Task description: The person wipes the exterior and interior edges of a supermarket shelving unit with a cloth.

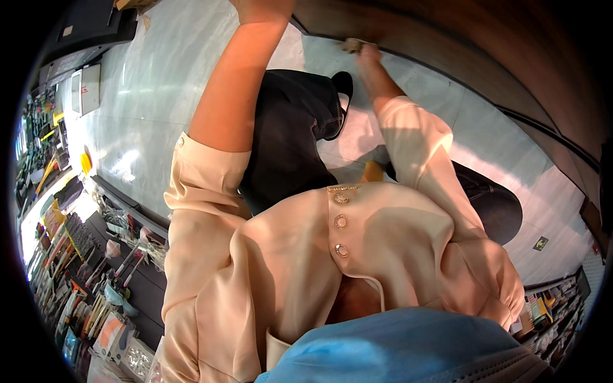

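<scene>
My left hand [265,8] is cut off by the top edge; only the wrist and the heel of the hand show, so its fingers and anything in them are hidden. My right hand [369,53] reaches down to the floor and holds a small, beige, crumpled item [353,45], possibly a cloth, against the bottom edge of a dark brown panel [412,28]. My bent legs in dark trousers [287,134] are beneath my arms, with a dark shoe [343,84] between the two forearms.
Grey floor tiles [148,86] surround me. Shelves with packed brushes and other goods [72,287] stand at the lower left, and more stocked shelving [550,311] at the lower right. A white box [88,90] and a black cabinet [91,28] are at the upper left.
</scene>
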A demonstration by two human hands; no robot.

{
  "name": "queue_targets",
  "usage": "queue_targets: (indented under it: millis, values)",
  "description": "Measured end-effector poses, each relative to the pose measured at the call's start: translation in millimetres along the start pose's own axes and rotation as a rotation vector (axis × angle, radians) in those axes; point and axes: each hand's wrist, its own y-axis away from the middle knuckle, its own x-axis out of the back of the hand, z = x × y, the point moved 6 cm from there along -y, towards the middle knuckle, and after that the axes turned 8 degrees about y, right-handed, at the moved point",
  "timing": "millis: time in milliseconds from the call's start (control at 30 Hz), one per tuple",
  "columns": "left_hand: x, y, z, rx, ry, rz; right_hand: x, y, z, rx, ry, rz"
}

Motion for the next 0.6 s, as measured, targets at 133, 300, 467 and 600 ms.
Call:
queue_targets:
  millis: [133,300,467,600]
  values:
    - [11.2,1.0,20.2,-0.153,-0.005,0.034,-96.4,67.1,71.9,-0.323,-0.086,-0.323]
    - [7.6,3.4,19.9,-0.231,-0.042,0.046,-94.3,53.5,54.3,-0.357,-0.067,-0.446]
    - [4.8,1.1,10.5,-0.229,-0.086,0.057,24.8,-14.6,-43.9,-0.169,-0.013,-0.235]
    - [15.1,-0.2,13.8,-0.211,-0.070,0.086,38.7,6.9,-66.3,-0.044,0.148,-0.269]
